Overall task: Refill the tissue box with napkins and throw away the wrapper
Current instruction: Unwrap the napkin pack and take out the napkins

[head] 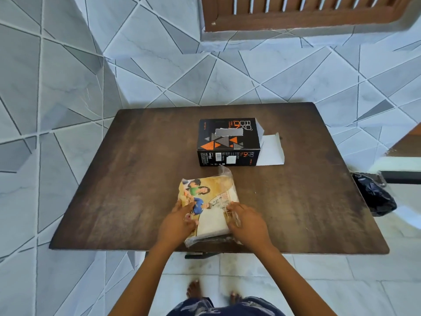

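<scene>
Both of my hands are on the napkin pack now, down at the near edge of the dark wooden worktop. The pack lies flat, slightly skewed, its printed picture side up and its near end almost at the worktop's edge.

My left hand has the pack's left side: fingers curled along the edge, thumb over the top, gripping it. My right hand is on the right side, fingers bent and pinching the clear wrapper where it wrinkles over the white napkins. The wrapper is on the pack all round, with a loose, crumpled tail sticking out at the far end and another bunch of plastic at the near end.

Just beyond that far tail stands the tissue box, black with orange and grey triangles, nearly touching the plastic. Its slot faces up. On its right end the flap is folded out and lies on the worktop, white inside showing. I can't see into the box from here.

Off the right edge of the worktop sits a black bag, crumpled, on something white. Below the worktop I see my bare feet on the pale tiled floor. A brown slatted shutter is at the top of my view.
</scene>
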### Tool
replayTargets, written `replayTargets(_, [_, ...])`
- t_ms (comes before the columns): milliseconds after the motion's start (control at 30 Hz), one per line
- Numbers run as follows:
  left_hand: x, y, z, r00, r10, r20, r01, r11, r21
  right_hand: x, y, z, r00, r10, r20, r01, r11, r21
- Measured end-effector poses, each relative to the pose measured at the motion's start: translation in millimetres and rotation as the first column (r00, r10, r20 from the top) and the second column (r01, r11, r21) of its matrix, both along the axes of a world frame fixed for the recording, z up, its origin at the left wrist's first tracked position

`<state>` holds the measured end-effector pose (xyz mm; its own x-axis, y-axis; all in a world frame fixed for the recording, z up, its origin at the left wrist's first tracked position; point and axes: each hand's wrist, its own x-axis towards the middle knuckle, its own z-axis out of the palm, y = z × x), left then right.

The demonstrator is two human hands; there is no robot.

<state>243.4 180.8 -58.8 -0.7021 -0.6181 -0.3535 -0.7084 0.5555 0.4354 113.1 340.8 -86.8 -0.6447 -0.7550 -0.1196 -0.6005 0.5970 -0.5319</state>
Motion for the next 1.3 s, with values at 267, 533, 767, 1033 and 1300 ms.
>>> replayTargets(267, [-11.2, 4.9, -7.9, 0.977, -0.212, -0.013, 0.21, 0.972, -0.103, -8.9, -18.2, 8.5, 0.992, 0.051, -0.112, -0.048, 0.999, 0.024])
replayTargets(533, [-7.7, -0.9, -14.5, 0.961, -0.275, 0.004, 0.275, 0.961, -0.04, -20.2, -30.0, 16.9, 0.936, 0.147, -0.32, -0.105, 0.984, 0.144])
replayTargets(767, [-5.8, -3.4, -14.5, 0.956, -0.29, 0.03, 0.291, 0.956, -0.036, -15.2, -33.1, 28.4, 0.757, 0.314, -0.573, -0.154, 0.938, 0.31])
replayTargets(1033, [-6.9, -4.1, -13.7, 0.953, -0.301, 0.022, 0.302, 0.953, -0.037, -18.2, -27.2, 12.7, 0.826, -0.523, 0.209, 0.563, 0.755, -0.336])
replayTargets(1300, [-8.4, -8.5, -14.2, 0.941, -0.335, 0.047, 0.337, 0.94, -0.05, -32.9, 9.1, 5.5, 0.521, -0.767, 0.374, 0.852, 0.496, -0.168])
